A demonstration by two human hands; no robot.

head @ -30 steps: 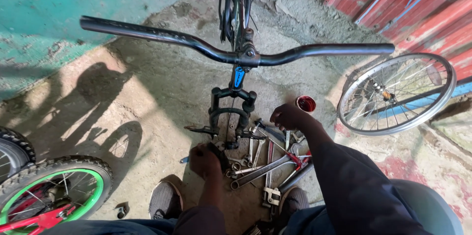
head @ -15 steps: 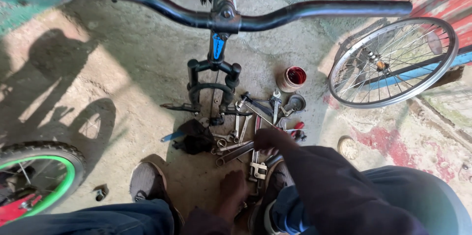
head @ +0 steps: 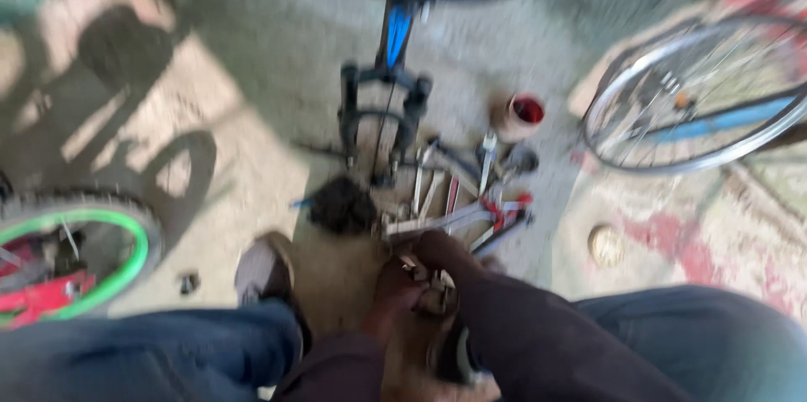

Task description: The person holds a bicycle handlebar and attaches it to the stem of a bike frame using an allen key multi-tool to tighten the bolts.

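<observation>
The picture is blurred by motion. My right hand (head: 437,252) and my left hand (head: 393,291) meet low in the middle, just above my knees. Between them is a small metal tool (head: 430,286); my right hand seems closed on it and my left hand touches it. Just beyond my hands, a pile of wrenches and pliers (head: 458,196) lies on the concrete floor. A dark rag (head: 340,204) sits to the left of the pile. The bicycle's black front fork (head: 382,112) stands behind it, without a wheel.
A small red pot (head: 521,112) stands right of the fork. A loose spoked wheel (head: 698,99) leans at the right. A green-rimmed wheel (head: 80,255) is at the left. My shoe (head: 265,267) and a round lid (head: 605,244) are on the floor.
My right hand has drawn back from the tool pile towards my lap, and my left hand has come up to meet it. My head has tilted further down.
</observation>
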